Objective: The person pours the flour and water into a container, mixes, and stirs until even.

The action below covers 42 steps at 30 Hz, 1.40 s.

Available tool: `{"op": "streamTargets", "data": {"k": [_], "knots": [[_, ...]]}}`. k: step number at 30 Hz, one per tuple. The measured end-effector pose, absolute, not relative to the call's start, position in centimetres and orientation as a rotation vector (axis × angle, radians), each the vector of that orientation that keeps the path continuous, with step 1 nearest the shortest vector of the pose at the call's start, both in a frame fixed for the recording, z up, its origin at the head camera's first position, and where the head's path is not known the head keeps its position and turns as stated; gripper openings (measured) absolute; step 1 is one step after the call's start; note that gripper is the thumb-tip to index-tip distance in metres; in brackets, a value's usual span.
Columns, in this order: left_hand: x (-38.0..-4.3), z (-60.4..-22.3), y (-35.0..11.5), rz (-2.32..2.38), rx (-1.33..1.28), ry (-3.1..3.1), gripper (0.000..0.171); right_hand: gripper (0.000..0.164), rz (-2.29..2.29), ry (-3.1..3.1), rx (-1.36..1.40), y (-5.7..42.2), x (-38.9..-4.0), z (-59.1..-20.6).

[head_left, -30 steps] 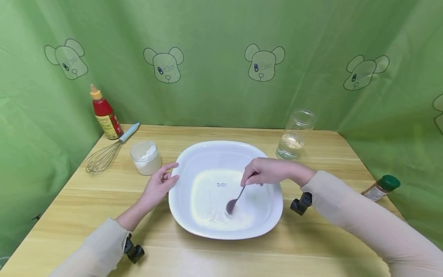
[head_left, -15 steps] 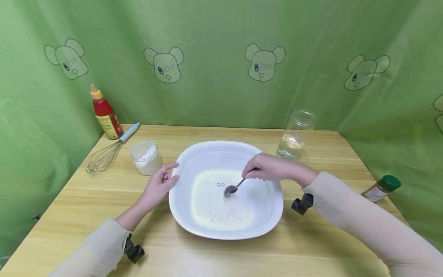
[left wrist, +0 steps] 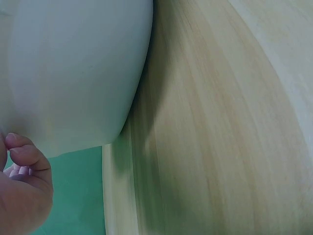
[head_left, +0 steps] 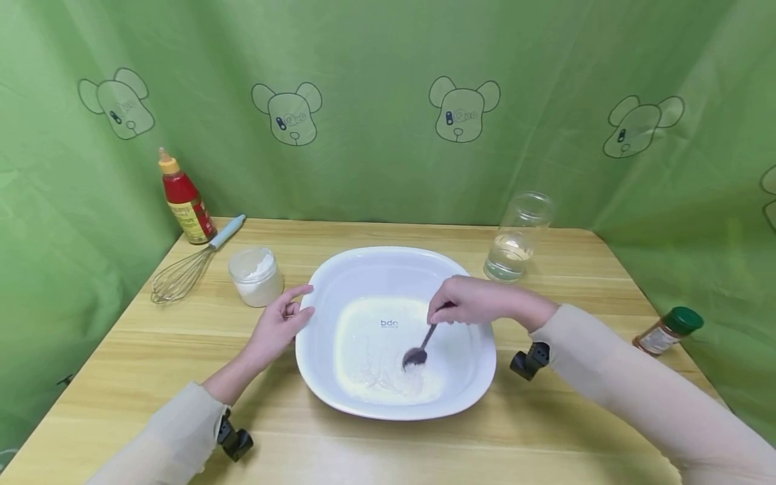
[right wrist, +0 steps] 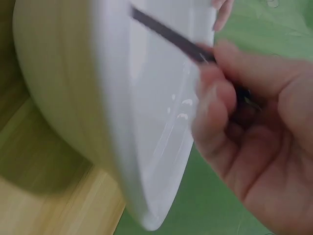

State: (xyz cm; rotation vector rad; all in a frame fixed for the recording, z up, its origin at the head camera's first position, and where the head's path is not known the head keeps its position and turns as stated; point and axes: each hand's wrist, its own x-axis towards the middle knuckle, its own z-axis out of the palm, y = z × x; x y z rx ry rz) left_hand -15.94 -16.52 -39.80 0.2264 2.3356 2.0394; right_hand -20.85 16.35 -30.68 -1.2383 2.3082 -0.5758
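A white oval basin (head_left: 388,259) stands in the middle of the table, with whitish wet-looking mixture (head_left: 378,380) on its floor. At its left side my left hand (head_left: 283,323) pinches the rim between thumb and fingers; the left wrist view shows these fingers (left wrist: 29,159) curled at the basin's edge. Over the right part of the basin, my right hand (head_left: 463,300) grips a dark spoon (head_left: 415,357) by its handle. The spoon's bowl is down in the mixture, and the right wrist view shows its handle (right wrist: 168,34) held between thumb and curled fingers.
Left of the basin are a jar of white powder (head_left: 257,279), a whisk (head_left: 182,273) and a red sauce bottle (head_left: 184,202). A glass with clear liquid (head_left: 509,252) stands behind on the right. A green-capped spice jar (head_left: 667,330) is near the right table edge.
The spoon's bowl went from the front of the basin back toward the printed logo, then forward and right again, my right hand moving with it. The left hand has stayed on the rim.
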Motion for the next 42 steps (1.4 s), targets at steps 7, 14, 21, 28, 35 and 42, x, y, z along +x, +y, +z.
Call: {"op": "streamTargets", "data": {"k": [7, 14, 21, 28, 35, 42], "knots": [[-16.0, -39.9, -16.6, 2.038, 0.225, 2.339, 0.042, 0.015, -0.62, 2.293, -1.227, 15.4, -20.8, -31.3], [-16.0, -39.7, -16.5, 2.045, 0.224, 2.33, 0.043, 0.014, -0.593, 2.108, -1.199, 16.0, -20.4, -30.2], [-16.0, -39.9, -16.5, 2.042, 0.235, 2.339, 0.042, 0.014, -0.587, 2.158, -1.232, 16.2, -20.9, -30.7], [-16.1, -39.9, -16.5, 2.042, 0.222, 2.336, 0.042, 0.01, -0.603, 2.406, -1.434, 15.0, -20.9, -31.5], [-16.0, -39.9, -16.5, 2.04, 0.217, 2.337, 0.043, 0.014, -0.622, 2.147, -1.269, 14.8, -20.3, -31.6], [-16.0, -39.7, -16.5, 2.05, 0.224, 2.327, 0.043, 0.011, -0.596, 2.353, -1.29, 15.6, -21.1, -31.1]]}}
